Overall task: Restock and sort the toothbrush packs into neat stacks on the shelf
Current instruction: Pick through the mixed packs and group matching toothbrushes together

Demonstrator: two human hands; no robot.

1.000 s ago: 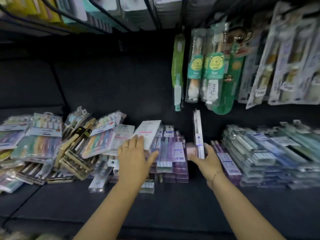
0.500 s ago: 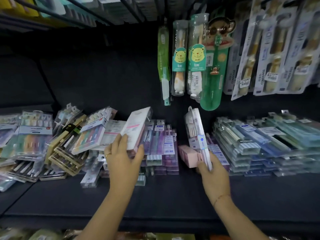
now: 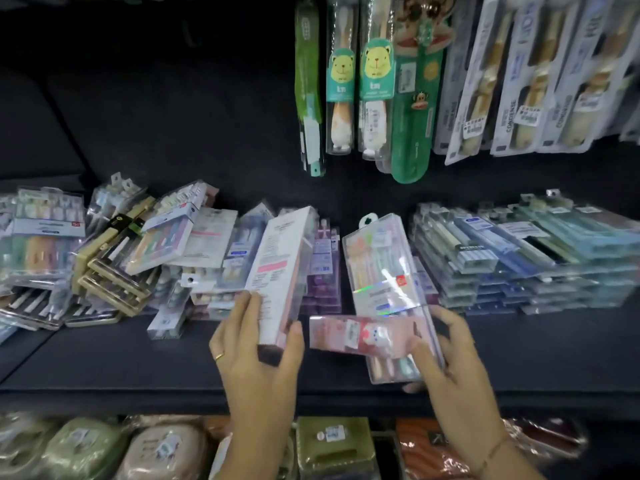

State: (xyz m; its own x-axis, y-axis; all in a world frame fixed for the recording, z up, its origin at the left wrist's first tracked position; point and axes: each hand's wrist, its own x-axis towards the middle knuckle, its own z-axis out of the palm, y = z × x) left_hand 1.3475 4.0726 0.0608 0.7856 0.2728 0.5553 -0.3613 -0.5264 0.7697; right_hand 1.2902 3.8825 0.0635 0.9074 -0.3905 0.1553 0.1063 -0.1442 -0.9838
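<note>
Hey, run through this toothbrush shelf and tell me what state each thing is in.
left hand, gripping white pack
white pack, raised, tilted
right hand, holding clear pack and pink box
clear pack, raised, tilted
pink box, held crosswise against clear pack
left pile, jumbled
right stack, flat, tidy
hanging packs, upright

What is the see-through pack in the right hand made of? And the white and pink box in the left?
The see-through toothbrush pack looks like thin glossy clear plastic: brushes show through it and light glints off in a rainbow streak. The tall white-and-pink box seems printed card, fairly matt, maybe with clear plastic sides; blur leaves that open.
</note>
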